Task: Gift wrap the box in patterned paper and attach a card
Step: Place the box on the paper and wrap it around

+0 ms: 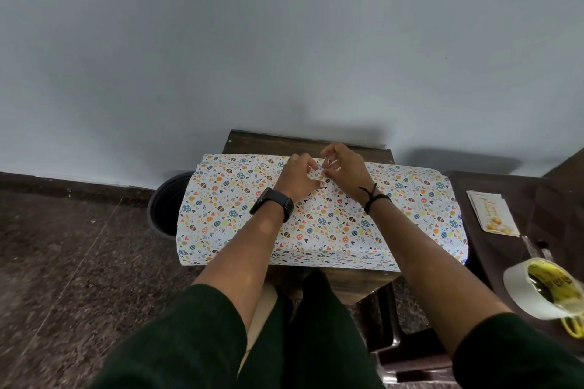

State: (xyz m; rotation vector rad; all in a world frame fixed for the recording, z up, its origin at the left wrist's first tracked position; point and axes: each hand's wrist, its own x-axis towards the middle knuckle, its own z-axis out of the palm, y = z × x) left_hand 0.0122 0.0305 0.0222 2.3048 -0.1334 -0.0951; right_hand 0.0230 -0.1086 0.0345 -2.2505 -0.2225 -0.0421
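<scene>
White paper patterned with small coloured eggs and hearts point(221, 215) is folded over the box, which is hidden under it, on a small dark wooden table point(252, 140). My left hand point(295, 178), with a black watch on its wrist, and my right hand point(346, 172), with a black cord on its wrist, meet at the middle of the far top side. Their fingertips pinch something small at the paper's seam; I cannot tell whether it is tape. A greeting card point(493, 213) with yellow lettering lies to the right.
A dark chair seat point(521, 196) at the right holds the card, a roll of clear tape point(534, 290) and yellow-handled scissors point(572, 327). A black bin point(166, 208) stands on the floor left of the table. A pale wall rises close behind.
</scene>
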